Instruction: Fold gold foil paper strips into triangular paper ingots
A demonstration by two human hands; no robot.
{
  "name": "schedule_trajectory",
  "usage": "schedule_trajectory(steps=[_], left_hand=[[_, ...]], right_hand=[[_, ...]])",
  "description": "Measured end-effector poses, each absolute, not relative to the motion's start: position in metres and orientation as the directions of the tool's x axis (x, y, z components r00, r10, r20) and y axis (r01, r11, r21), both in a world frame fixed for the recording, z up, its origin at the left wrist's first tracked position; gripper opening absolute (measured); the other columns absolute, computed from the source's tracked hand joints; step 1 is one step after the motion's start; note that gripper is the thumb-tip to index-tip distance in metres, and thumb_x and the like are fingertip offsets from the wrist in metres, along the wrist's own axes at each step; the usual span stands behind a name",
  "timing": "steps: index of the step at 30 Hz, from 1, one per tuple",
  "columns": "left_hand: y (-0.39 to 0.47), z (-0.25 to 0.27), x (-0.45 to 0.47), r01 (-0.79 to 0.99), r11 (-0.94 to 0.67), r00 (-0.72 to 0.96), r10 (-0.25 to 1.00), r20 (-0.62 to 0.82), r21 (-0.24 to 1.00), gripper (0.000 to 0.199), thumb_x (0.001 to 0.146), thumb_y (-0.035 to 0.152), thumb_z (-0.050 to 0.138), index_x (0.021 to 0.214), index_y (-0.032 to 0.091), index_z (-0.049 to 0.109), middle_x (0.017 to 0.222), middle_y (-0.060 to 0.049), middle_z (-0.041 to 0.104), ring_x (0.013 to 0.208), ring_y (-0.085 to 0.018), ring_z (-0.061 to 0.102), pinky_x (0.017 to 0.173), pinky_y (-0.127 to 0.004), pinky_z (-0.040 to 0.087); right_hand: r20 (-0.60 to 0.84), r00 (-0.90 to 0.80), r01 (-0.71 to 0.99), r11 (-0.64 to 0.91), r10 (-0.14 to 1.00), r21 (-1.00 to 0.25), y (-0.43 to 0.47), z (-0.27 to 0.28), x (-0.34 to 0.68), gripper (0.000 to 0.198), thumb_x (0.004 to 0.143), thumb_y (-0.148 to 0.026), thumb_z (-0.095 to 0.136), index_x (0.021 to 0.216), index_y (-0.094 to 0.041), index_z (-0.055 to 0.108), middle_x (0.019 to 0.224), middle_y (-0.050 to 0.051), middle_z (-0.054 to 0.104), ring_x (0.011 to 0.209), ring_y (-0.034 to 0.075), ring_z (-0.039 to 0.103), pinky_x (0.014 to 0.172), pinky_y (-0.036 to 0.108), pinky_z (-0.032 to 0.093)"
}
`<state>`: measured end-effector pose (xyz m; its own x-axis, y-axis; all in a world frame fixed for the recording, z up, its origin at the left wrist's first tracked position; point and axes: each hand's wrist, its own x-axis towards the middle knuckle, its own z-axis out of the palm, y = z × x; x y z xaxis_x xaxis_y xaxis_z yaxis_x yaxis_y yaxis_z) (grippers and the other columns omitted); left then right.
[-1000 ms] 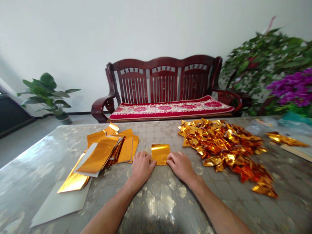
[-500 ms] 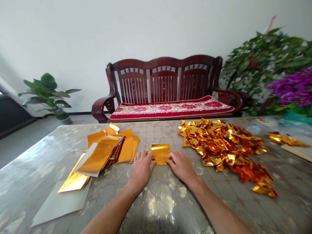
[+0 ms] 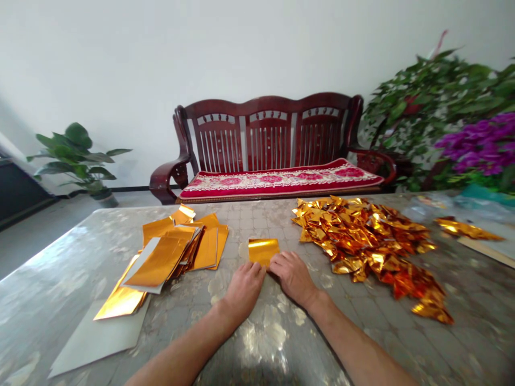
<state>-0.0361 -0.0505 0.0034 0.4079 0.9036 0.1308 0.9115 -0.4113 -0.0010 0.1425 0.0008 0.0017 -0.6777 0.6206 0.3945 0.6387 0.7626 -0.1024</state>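
A small piece of shiny gold foil paper [image 3: 263,250] lies on the table in front of me, its far edge curling up and catching light. My left hand [image 3: 246,284] is closed at its near edge, fingertips pressed on the paper. Close beside it, my right hand [image 3: 292,274] pinches the near right corner, its fingers curled and touching the sheet. The hands cover the near edge, so any fold there is hidden. To the left is a loose stack of gold foil sheets [image 3: 161,262]. A heap of folded gold foil pieces [image 3: 358,230] spreads to the right.
A grey sheet [image 3: 100,335] lies under the stack on the patterned table [image 3: 193,316]. Clear plastic and a board [image 3: 486,252] sit at the right edge. Behind the table stand a wooden bench [image 3: 265,134], a potted plant [image 3: 80,155] and purple flowers [image 3: 478,142].
Both hands have moved from the paper's left and right sides to its near edge, closer together. The left hand has shifted right and towards me.
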Motion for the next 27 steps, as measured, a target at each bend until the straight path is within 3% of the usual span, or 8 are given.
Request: schedule_trajectory(steps=[4,10,18,22,27], left_hand=[[-0.055,0.006,-0.031,0.911,-0.410,0.412,0.907,0.083,-0.049,0.017,0.092,0.011,0.052,0.106,0.015,0.062,0.101,-0.008,0.063,0.094,-0.024,0.057,0.082,-0.037,0.052],[-0.062,0.009,-0.032,0.891,-0.432,0.441,0.896,0.043,-0.137,0.024,0.089,0.007,0.052,0.110,0.012,0.063,0.106,-0.011,0.064,0.095,-0.024,0.061,0.081,-0.036,0.054],[-0.080,0.001,-0.036,0.905,-0.319,0.358,0.928,0.099,-0.280,0.040,0.089,0.003,0.046,0.126,0.005,0.059,0.128,-0.021,0.062,0.113,-0.028,0.061,0.088,-0.038,0.053],[-0.079,0.000,-0.042,0.934,-0.290,0.318,0.941,0.113,-0.207,0.040,0.091,0.005,0.044,0.127,0.009,0.060,0.133,-0.018,0.061,0.118,-0.028,0.059,0.096,-0.041,0.050],[-0.053,0.011,-0.057,0.960,-0.276,0.280,0.952,0.125,-0.044,0.043,0.096,0.014,0.042,0.136,0.018,0.055,0.145,-0.010,0.054,0.130,-0.028,0.050,0.111,-0.045,0.038]], right_hand=[[0.406,-0.719,0.575,0.811,0.563,-0.107,0.000,-0.001,0.146,0.014,0.097,-0.020,0.058,0.093,-0.022,0.071,0.092,0.001,0.070,0.089,0.018,0.053,0.080,0.032,0.032],[0.416,-0.699,0.607,0.790,0.582,-0.084,-0.004,-0.001,0.153,0.010,0.093,-0.021,0.064,0.093,-0.024,0.073,0.090,-0.001,0.072,0.087,0.017,0.055,0.079,0.032,0.033],[0.473,-0.613,0.699,0.714,0.633,-0.049,-0.003,-0.003,0.160,0.020,0.092,-0.017,0.061,0.074,-0.020,0.069,0.077,0.002,0.068,0.080,0.018,0.054,0.076,0.033,0.031],[0.485,-0.619,0.702,0.712,0.618,-0.012,-0.006,-0.001,0.158,0.022,0.088,-0.011,0.058,0.069,-0.018,0.066,0.074,0.003,0.065,0.078,0.018,0.051,0.074,0.034,0.030],[0.453,-0.670,0.660,0.751,0.588,0.001,-0.020,0.002,0.141,0.020,0.084,-0.010,0.058,0.067,-0.018,0.063,0.075,0.005,0.063,0.075,0.018,0.048,0.072,0.034,0.029]])
